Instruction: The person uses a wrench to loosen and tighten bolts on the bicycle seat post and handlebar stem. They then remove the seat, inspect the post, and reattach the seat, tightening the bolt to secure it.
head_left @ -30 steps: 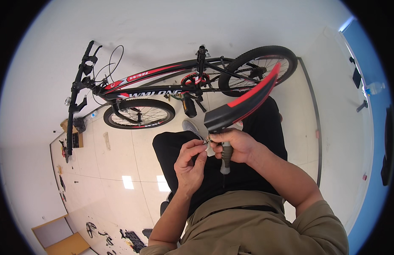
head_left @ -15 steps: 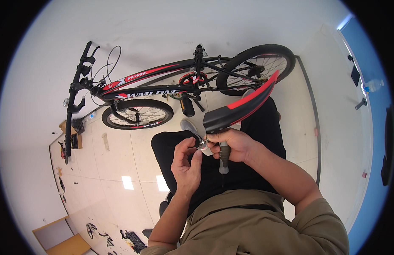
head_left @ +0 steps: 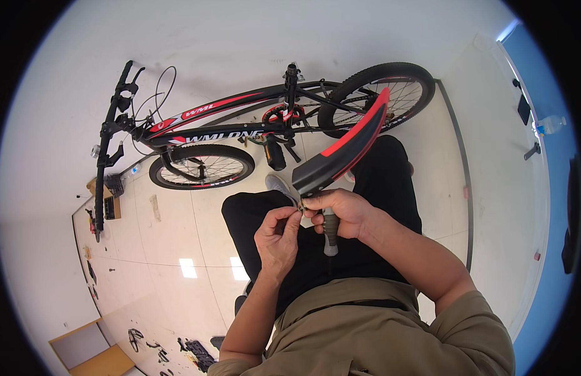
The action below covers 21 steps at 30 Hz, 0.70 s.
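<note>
My right hand (head_left: 345, 212) is closed near the lower end of a black and red bicycle mudguard (head_left: 340, 153), which slants up and to the right. The same hand keeps a screwdriver (head_left: 330, 233) with a grey handle against its palm, handle end pointing toward me. My left hand (head_left: 278, 237) pinches thumb and forefinger together right beside the right fingertips, at the mudguard's near end. Whatever small piece sits between those fingertips is too small to make out. Both hands are above my lap, between my knees.
A black and red bicycle (head_left: 240, 125) leans along the white wall ahead. A cardboard box (head_left: 108, 199) stands at the left by the wall. Loose parts and a black tool case (head_left: 196, 354) lie on the floor at lower left. A plastic bottle (head_left: 551, 125) is at the right.
My left fingers have closed into a pinch and moved right to meet the right fingertips. The mudguard's far tip has swung left and up.
</note>
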{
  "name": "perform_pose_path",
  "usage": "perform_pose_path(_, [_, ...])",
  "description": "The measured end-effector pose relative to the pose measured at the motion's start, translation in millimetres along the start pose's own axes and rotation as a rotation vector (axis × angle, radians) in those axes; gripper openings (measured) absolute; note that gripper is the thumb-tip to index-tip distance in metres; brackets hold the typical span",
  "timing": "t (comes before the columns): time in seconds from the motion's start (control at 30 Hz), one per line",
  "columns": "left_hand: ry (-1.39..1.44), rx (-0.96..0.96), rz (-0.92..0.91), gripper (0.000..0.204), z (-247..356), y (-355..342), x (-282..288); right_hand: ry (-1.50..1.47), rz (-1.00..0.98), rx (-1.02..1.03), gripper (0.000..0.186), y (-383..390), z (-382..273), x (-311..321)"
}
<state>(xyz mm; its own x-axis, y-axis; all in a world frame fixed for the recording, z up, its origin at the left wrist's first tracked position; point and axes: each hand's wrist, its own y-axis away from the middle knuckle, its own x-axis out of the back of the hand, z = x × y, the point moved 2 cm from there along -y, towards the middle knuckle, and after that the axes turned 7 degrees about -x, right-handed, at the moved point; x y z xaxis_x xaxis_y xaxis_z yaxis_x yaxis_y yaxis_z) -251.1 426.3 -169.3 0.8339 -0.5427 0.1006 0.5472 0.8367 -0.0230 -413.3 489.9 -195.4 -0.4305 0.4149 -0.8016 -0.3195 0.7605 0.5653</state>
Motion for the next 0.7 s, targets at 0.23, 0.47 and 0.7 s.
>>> perform_pose_path(0.23, [0.093, 0.020, -0.039, 0.019, -1.5, 2.7, -3.1, 0.027, 0.035, -0.010, 0.013, 1.3, -1.3, -2.2])
perform_pose_path(0.47, [-0.179, -0.177, -0.047, 0.017, 3.3, -2.0, -2.5, 0.039, 0.022, -0.029, 0.013, 1.0, -2.9, -2.2])
perform_pose_path(0.7, [-0.193, -0.260, -0.054, 0.020, 8.6, 1.2, 0.5, 0.064, 0.018, -0.050, 0.014, 2.3, -1.3, -3.8])
